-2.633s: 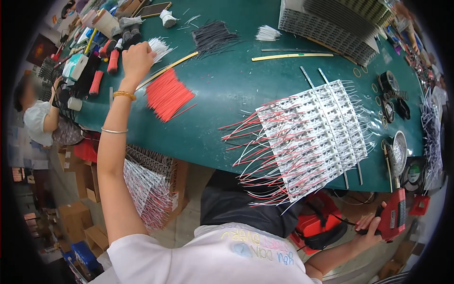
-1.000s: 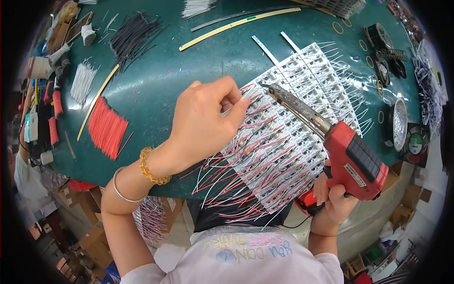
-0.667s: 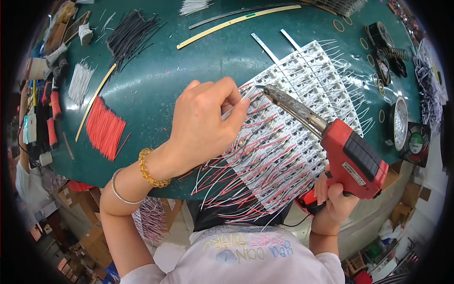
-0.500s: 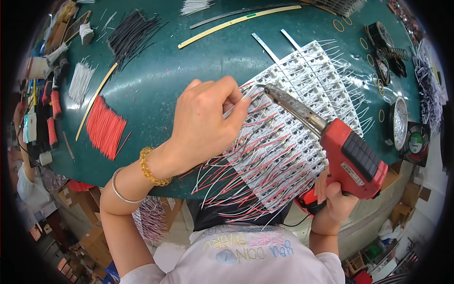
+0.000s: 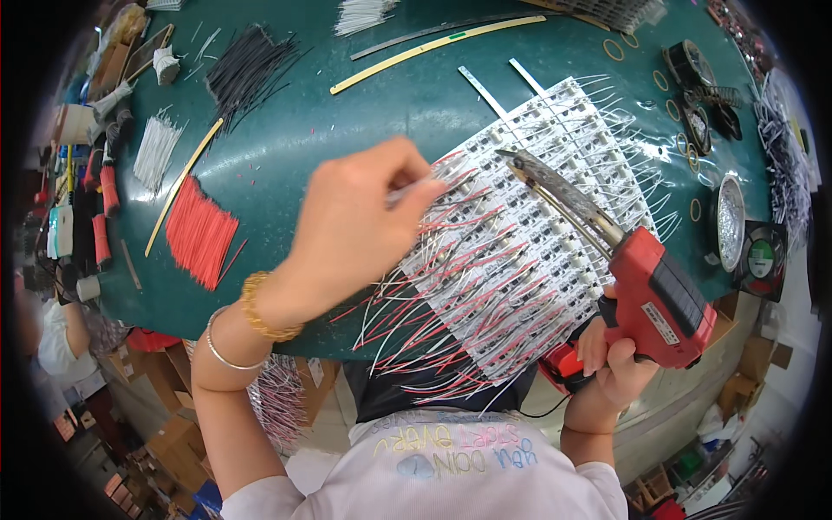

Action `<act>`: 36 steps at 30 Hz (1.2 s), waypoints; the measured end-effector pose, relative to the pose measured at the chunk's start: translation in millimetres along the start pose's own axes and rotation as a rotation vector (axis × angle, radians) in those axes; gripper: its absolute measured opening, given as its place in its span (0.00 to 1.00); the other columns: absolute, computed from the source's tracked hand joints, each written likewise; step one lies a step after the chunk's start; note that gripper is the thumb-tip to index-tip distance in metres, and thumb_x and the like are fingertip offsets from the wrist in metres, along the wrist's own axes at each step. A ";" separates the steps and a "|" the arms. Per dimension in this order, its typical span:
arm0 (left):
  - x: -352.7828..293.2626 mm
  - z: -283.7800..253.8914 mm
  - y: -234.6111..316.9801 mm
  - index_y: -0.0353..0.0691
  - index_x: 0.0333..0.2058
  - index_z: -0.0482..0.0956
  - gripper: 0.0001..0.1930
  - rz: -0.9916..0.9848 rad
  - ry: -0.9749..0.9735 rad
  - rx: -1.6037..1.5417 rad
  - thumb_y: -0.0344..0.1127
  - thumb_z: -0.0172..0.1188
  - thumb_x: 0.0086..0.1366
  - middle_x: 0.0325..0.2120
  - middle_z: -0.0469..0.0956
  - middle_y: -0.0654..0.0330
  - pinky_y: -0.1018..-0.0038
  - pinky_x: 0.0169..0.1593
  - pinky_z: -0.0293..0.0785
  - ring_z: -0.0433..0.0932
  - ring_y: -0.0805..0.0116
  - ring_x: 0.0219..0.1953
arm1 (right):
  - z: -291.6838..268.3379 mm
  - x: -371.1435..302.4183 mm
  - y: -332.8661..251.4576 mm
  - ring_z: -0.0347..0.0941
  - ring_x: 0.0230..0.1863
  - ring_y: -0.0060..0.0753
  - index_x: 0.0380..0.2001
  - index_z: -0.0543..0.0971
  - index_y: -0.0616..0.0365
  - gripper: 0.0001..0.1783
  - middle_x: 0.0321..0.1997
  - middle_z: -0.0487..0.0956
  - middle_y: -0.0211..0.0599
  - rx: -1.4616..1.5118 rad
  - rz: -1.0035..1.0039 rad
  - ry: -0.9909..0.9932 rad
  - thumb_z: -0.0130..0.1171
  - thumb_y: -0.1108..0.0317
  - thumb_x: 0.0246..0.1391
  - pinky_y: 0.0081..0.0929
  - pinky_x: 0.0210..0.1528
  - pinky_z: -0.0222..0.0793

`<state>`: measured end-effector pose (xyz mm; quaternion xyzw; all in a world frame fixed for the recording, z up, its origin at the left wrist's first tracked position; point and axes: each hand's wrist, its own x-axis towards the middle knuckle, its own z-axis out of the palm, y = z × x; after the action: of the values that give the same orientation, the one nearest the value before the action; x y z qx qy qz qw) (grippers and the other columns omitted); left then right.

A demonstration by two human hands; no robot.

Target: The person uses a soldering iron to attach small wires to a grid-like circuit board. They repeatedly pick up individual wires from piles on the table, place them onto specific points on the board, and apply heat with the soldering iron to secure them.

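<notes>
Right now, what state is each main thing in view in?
Left hand, blurred and curled; grip unclear.
Right hand, closed on the soldering iron.
Soldering iron, held, tip over the board; heat cannot be told.
Board, lying flat, wires fringing two sides.
Red wires, piled loose.
Black wires, piled loose.
White wires, loose in separate bunches.

Red soldering gun (image 5: 652, 303) tilted in the right hand (image 5: 622, 374) — white, wire-fringed circuit panel (image 5: 533, 236) lying just right of the left hand (image 5: 360, 212).
</notes>
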<state>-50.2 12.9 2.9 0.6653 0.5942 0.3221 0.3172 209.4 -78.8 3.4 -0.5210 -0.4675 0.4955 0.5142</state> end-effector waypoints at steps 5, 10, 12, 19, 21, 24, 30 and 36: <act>6.2 -47.2 17.2 0.32 0.26 0.76 0.04 -0.035 0.184 -0.102 0.27 0.60 0.55 0.18 0.76 0.61 0.81 0.28 0.68 0.73 0.79 0.22 | -12.4 -6.9 -4.2 0.58 0.08 0.20 0.50 0.58 0.77 0.40 0.09 0.64 0.28 0.047 -0.017 0.036 0.56 0.49 0.52 0.17 0.14 0.57; -1.5 -13.8 31.8 0.31 0.24 0.76 0.05 0.070 -0.003 -0.109 0.27 0.59 0.54 0.19 0.76 0.59 0.80 0.29 0.69 0.73 0.75 0.23 | -18.9 -13.2 -7.4 0.59 0.08 0.20 0.51 0.57 0.77 0.42 0.09 0.64 0.28 0.090 -0.016 0.012 0.56 0.46 0.51 0.18 0.15 0.58; 0.0 2.6 23.5 0.32 0.25 0.77 0.04 0.078 -0.073 -0.085 0.26 0.60 0.55 0.20 0.76 0.62 0.82 0.30 0.67 0.71 0.81 0.24 | -19.7 -16.3 -2.6 0.59 0.08 0.20 0.51 0.57 0.76 0.42 0.09 0.64 0.28 0.071 -0.015 0.010 0.56 0.45 0.50 0.19 0.15 0.58; 1.0 12.5 16.8 0.31 0.26 0.76 0.04 -0.045 -0.087 -0.047 0.26 0.59 0.56 0.16 0.75 0.64 0.84 0.24 0.65 0.68 0.84 0.19 | -6.0 -18.1 -2.4 0.59 0.08 0.19 0.51 0.58 0.75 0.44 0.09 0.64 0.27 0.004 -0.019 0.073 0.55 0.43 0.49 0.17 0.15 0.58; 2.8 13.5 12.1 0.31 0.25 0.76 0.04 -0.106 -0.062 -0.228 0.26 0.59 0.56 0.16 0.75 0.64 0.85 0.23 0.64 0.68 0.84 0.19 | -4.2 -17.0 -2.3 0.59 0.08 0.18 0.51 0.58 0.75 0.44 0.09 0.64 0.27 0.006 -0.024 0.084 0.55 0.43 0.49 0.17 0.15 0.57; 1.6 10.5 17.6 0.32 0.25 0.76 0.04 -0.140 -0.001 -0.248 0.26 0.59 0.57 0.17 0.76 0.63 0.87 0.22 0.64 0.69 0.84 0.18 | -4.2 -16.8 1.2 0.58 0.08 0.18 0.51 0.58 0.76 0.44 0.10 0.65 0.27 0.019 -0.028 0.104 0.55 0.42 0.49 0.17 0.15 0.56; -1.3 5.5 15.1 0.36 0.22 0.75 0.05 0.108 0.021 -0.006 0.30 0.61 0.53 0.17 0.77 0.59 0.73 0.35 0.64 0.74 0.67 0.19 | -8.3 -11.5 -2.7 0.58 0.08 0.19 0.52 0.58 0.75 0.44 0.09 0.65 0.28 0.022 -0.008 0.023 0.53 0.41 0.50 0.17 0.15 0.56; -4.4 19.0 10.0 0.38 0.24 0.77 0.03 0.073 0.053 0.111 0.28 0.62 0.53 0.18 0.76 0.64 0.78 0.32 0.64 0.67 0.73 0.25 | -6.0 -9.7 -1.5 0.59 0.08 0.19 0.52 0.57 0.75 0.45 0.09 0.66 0.27 -0.008 -0.016 -0.006 0.53 0.41 0.50 0.17 0.14 0.56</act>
<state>-29.4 6.8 -0.5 0.6944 0.5945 0.3177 0.2519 214.8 -88.8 5.1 -0.5177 -0.4753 0.4912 0.5146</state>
